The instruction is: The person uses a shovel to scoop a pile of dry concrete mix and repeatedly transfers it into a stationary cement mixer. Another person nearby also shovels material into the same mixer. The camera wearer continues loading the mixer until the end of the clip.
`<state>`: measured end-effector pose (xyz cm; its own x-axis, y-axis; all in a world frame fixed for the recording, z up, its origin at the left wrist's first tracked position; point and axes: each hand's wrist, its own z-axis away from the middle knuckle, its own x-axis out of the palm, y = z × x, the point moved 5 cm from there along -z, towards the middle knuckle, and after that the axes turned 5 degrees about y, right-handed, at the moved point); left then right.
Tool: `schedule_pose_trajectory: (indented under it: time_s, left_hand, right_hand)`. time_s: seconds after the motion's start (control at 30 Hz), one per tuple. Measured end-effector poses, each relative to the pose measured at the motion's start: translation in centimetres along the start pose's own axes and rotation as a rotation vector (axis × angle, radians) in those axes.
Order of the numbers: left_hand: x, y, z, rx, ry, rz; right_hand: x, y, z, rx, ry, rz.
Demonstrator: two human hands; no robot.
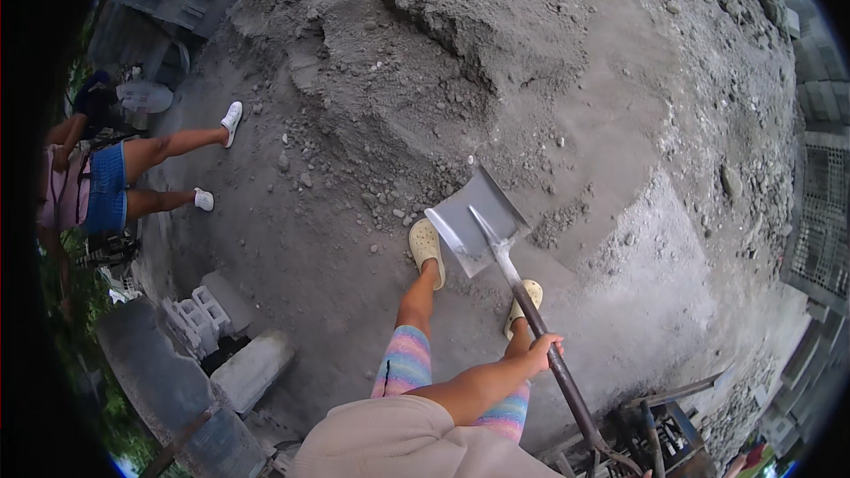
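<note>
A square-bladed metal shovel [464,228] hangs out in front of my legs, its blade close to my beige clogs. My left hand [544,350] is closed round the middle of its dark shaft, with the left forearm reaching across from the left. Toward the lower edge the shaft forks into a handle grip, cut off by the picture's rim. My right hand does not show. Beyond the blade rises a heap of grey sand and gravel [407,71]; the blade looks bare. Whether it touches the ground I cannot tell.
At the left a person [106,181] in blue shorts stands with legs apart. Concrete blocks [199,319] and a dark metal drum-like piece [168,381] lie at lower left. A metal-framed object [664,434] is at lower right. Stacked blocks [819,204] line the right rim.
</note>
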<state>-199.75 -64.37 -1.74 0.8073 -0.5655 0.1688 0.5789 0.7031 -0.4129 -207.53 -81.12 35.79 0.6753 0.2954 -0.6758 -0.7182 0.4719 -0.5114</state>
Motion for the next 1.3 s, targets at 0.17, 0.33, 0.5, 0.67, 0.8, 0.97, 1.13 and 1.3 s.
schedule_pose_trajectory:
  time_s: [0.17,0.33,0.5,0.67,0.8,0.97,1.13,1.3]
  left_hand:
    - [0.1,32.4,1.5,0.307,-0.023,0.046]
    - [-1.9,39.9,4.0,0.363,-0.092,0.095]
    - [-3.5,40.1,2.5,0.391,-0.020,0.079]
    - [-6.8,36.0,0.8,0.441,0.059,0.028]
    - [-6.3,28.6,0.4,0.396,0.061,-0.001]
    - [-5.0,19.0,2.0,0.409,0.073,0.045]
    - [-0.2,6.3,4.0,0.394,-0.039,0.053]
    - [2.8,-6.3,5.5,0.264,-0.178,0.099]
  right_hand:
    - [25.0,9.5,0.6,0.106,-0.357,-0.103]
    - [31.5,11.6,3.1,0.093,-0.361,-0.061]
    - [31.0,16.9,0.7,0.102,-0.369,-0.140]
    - [27.8,21.4,-4.0,0.181,-0.386,-0.140]
    - [21.9,22.4,-9.4,0.289,-0.401,-0.175]
    - [13.9,18.5,-15.0,0.234,-0.432,-0.122]
    - [3.0,11.0,-19.4,0.121,-0.322,-0.070]
    - [-9.0,1.6,-17.4,-0.012,-0.343,0.060]
